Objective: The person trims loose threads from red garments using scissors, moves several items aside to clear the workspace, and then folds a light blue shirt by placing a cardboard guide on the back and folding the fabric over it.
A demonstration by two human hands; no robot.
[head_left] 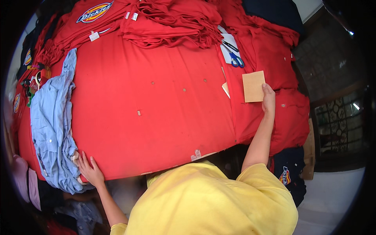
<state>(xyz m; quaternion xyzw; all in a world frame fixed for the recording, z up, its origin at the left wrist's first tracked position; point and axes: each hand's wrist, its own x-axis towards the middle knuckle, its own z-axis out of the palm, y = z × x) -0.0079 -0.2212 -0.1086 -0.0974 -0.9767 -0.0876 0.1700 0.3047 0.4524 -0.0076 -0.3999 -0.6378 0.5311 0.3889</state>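
My right hand grips a square tan card by its right edge, above the red cloth on the right side. Over at the near left, my left hand rests with fingers apart on the edge of the red-covered table. Its fingertips lie beside a bundled light blue shirt, which runs along the table's left side. Whether those fingertips touch the shirt, I cannot tell.
Blue-handled scissors lie on a white paper behind the card. Piled red garments line the far side. Dark folded cloth sits at the back right. Another person's pink sleeve shows at the left edge.
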